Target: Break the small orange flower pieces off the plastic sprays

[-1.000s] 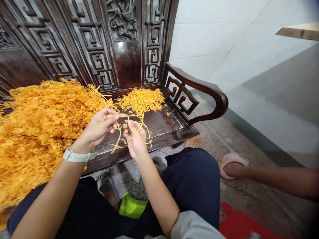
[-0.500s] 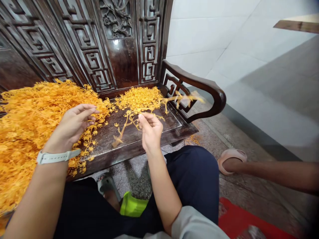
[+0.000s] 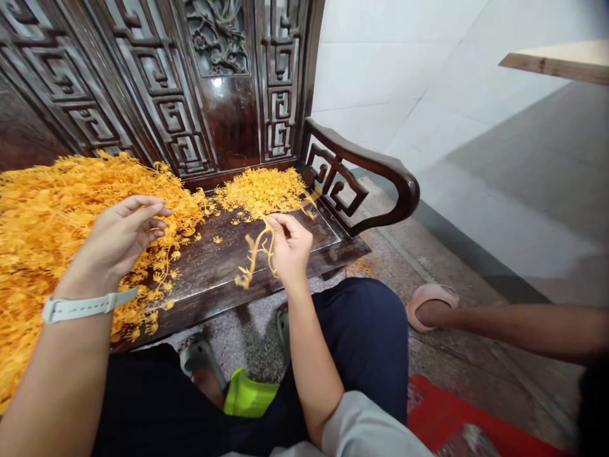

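My right hand (image 3: 291, 249) pinches a yellow plastic flower stem (image 3: 259, 249) between thumb and fingertips, above the wooden bench seat (image 3: 204, 257). Its bare-looking branches hang down to the left of the fingers. Left of it, my left hand (image 3: 126, 236) hovers at the edge of a large heap of orange-yellow artificial flower sprays (image 3: 52, 235). Its fingers are loosely bent and apart, with nothing visible in them. Beyond my right hand lies a smaller pile of loose yellow flower pieces (image 3: 264, 190), and a few single pieces are scattered on the seat.
The bench has a carved backrest (image 3: 233, 120) and a curved armrest (image 3: 375, 162) at the right. A green plastic object (image 3: 250, 395) stands between my legs. Another person's foot in a pink slipper (image 3: 432, 306) and a red object (image 3: 457, 416) are at the right.
The stem in my right hand has swung: its long part stretched far right and now hangs lower left. My left hand has shifted slightly left in view, still holding nothing visible.
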Demonstrator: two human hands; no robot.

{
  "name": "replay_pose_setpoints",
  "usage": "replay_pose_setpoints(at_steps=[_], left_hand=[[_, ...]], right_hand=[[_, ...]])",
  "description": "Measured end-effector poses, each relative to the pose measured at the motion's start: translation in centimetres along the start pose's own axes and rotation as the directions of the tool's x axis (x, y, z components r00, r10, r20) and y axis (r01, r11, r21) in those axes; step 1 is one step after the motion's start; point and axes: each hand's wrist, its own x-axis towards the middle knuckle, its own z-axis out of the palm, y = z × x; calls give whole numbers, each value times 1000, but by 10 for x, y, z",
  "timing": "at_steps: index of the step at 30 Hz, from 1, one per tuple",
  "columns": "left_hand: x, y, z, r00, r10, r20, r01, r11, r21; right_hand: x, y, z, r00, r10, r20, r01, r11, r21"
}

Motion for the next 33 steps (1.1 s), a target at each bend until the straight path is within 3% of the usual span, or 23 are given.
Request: replay_pose_setpoints(at_steps=[3,9,17,26,33], left_hand=[[-1,3,0,1000,2,-11,-2,1000,-2],[-3,3,0,1000,17,8,-17,1000,-17],[-6,3,-2,999,35,30,-34,999,-14],[-9,7,-5,1000,22,-1,-22,1000,10],[-9,5,-4,999,35,9,-35,999,-1]], right_hand=[[6,-1,-4,989,3,147,4,999,-47],[11,-1,0,938,201,282,-255,952,169],[12,-11,-1,917,172,359,-251,951,184],[14,-13,1,967,27,253,-43,997,59],[12,-16,0,977,-85,197,106,989,-99]])
